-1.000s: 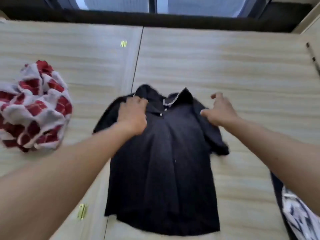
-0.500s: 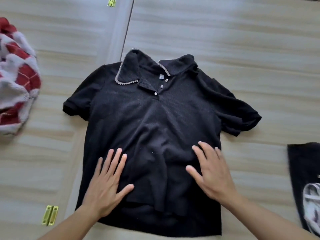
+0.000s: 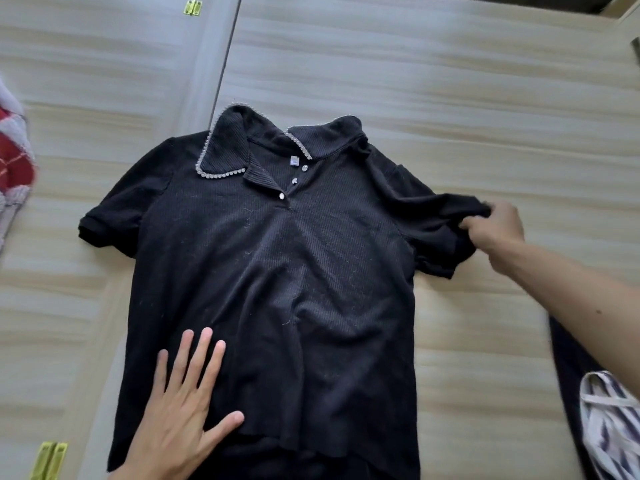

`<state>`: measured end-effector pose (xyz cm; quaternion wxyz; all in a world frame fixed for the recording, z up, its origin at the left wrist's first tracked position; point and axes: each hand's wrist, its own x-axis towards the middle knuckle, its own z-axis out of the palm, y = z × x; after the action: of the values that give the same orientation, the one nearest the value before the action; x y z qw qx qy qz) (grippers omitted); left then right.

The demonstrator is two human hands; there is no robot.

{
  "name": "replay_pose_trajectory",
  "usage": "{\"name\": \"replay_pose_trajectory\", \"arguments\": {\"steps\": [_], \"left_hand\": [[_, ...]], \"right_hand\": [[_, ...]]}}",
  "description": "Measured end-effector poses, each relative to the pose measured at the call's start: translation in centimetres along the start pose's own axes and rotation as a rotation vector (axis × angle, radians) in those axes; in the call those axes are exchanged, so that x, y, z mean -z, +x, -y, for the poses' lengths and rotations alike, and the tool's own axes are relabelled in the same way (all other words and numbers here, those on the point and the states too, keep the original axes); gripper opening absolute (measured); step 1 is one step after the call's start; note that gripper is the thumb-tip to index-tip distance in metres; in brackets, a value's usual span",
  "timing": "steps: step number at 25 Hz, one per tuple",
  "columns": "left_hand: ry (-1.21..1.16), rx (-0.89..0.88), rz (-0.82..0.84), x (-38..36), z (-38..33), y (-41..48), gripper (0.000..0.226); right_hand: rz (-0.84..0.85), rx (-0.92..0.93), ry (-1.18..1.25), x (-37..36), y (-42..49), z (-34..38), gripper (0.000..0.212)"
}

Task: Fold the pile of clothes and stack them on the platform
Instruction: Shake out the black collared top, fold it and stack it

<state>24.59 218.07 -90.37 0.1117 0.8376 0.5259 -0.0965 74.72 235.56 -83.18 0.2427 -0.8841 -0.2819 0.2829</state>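
**Black polo shirt laid flat, folding not yet begun**

We see the black polo shirt [image 3: 277, 278] spread face up on the pale wooden platform [image 3: 450, 81], collar toward 12 o'clock and hem toward 6 o'clock, filling the centre of the view. Our left hand [image 3: 180, 407] lies flat and open on the lower left of the shirt body, at about 7 o'clock, fingers splayed and grasping nothing. Our right hand [image 3: 498, 226], at 3 o'clock, is pinched closed on the cuff of the right sleeve [image 3: 436, 226], which is bunched; the left sleeve [image 3: 117, 216] lies flat at 9 o'clock. No fold is visible in the shirt, so we judge this garment to be at the smoothing stage. A red-and-white garment [image 3: 14, 174] at 9 o'clock looks unfolded, and a dark printed garment [image 3: 606, 420] lies at 4 o'clock, its state unclear. We see no finished stack.
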Motion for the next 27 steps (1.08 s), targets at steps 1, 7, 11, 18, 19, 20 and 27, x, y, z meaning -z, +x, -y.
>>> {"name": "replay_pose_trajectory", "arguments": {"steps": [1, 7, 11, 18, 19, 20, 27], "left_hand": [[-0.005, -0.002, -0.003, 0.0, 0.1, -0.1, 0.107], [-0.101, 0.033, -0.050, 2.1, -2.7, 0.9, 0.088], [-0.238, -0.027, -0.227, 5.6, -8.0, 6.6, 0.053], [-0.119, -0.185, -0.047, 2.8, -16.5, 13.4, 0.081], [-0.102, -0.167, -0.024, 2.4, -16.7, 13.2, 0.082], [-0.093, -0.155, -0.014, 2.2, -16.8, 13.1, 0.083], [-0.094, -0.146, 0.003, 2.2, -17.0, 13.2, 0.086]], "right_hand": [[-0.011, 0.086, 0.049, 1.1, 0.4, 0.5, 0.021], [-0.115, -0.077, -0.107, 5.0, 3.3, -3.6, 0.036], [0.018, -0.293, 0.133, 2.8, 2.4, -5.1, 0.050], [0.124, -0.293, 0.367, 2.9, 1.7, -4.8, 0.023], [0.130, -0.280, 0.380, 3.0, 1.5, -4.0, 0.021], [0.135, -0.215, 0.362, 2.9, 1.1, -2.7, 0.016], [0.523, 0.413, 0.151, -1.1, -5.8, 10.7, 0.027]]}}
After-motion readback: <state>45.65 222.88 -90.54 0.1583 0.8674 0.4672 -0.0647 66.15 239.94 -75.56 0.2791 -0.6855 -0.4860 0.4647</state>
